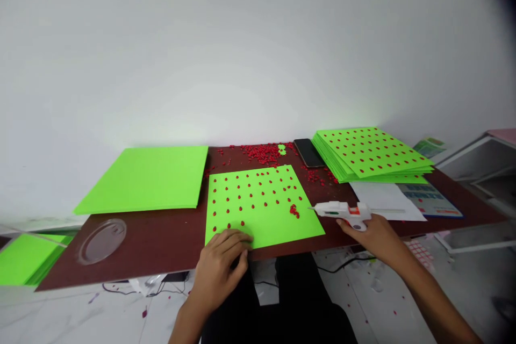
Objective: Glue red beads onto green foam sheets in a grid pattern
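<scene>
A bright green sheet (266, 226) lies at the table's front edge, with rows of small red pieces on it and a little heap of red pieces (294, 211) towards its right side. My left hand (226, 258) rests on the sheet's lower left corner, fingers bent together; whether anything is between them is hidden. My right hand (373, 234) is closed around the handle of a white glue gun (342, 208), whose nozzle points left at the sheet's right edge.
Plain green sheets (149, 177) lie at the left, dotted green sheets (374, 150) are stacked at the right. Loose red pieces (262, 153) and a phone (308, 152) are at the back. A clear round lid (102, 242) sits front left; white paper (387, 201) lies right.
</scene>
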The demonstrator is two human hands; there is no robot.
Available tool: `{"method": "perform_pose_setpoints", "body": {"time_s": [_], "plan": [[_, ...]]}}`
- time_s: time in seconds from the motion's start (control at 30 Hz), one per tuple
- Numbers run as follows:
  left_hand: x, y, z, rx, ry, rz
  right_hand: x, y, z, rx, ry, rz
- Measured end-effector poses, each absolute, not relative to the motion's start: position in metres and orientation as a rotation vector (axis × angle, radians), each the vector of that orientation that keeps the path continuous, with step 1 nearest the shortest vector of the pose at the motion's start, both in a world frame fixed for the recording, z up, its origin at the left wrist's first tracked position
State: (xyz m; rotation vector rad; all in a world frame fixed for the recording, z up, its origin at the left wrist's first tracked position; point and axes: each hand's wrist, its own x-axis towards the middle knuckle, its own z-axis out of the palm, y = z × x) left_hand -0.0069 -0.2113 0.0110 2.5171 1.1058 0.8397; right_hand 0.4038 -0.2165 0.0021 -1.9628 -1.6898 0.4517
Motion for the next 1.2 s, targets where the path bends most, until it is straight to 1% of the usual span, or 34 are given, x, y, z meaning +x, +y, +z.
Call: {"method": "perform_pose_setpoints", "body": {"time_s": [0.1, 0.4, 0.77, 0.97, 1.2], "plan": [[-0.006, -0.211, 0.011, 2.513, 1.101, 0.845, 0.407, -0.217, -0.001, -1.970, -1.691, 0.472], [-0.008, -0.210, 0.010, 2.508, 1.109, 0.829, 0.411, -0.214, -0.016, -1.976, -1.788, 0.385], [-0.007, -0.211, 0.012, 2.552, 1.115, 0.784, 0.410, -0.209, -0.014, -2.006, -1.779, 0.393], [-0.007, -0.211, 0.007, 2.694, 1.120, 0.704, 0.410, -0.210, -0.012, -1.994, -1.768, 0.392], [-0.009, -0.210, 0.002, 2.730, 1.111, 0.669, 0.407, -0.209, -0.005, -2.010, -1.724, 0.432]]}}
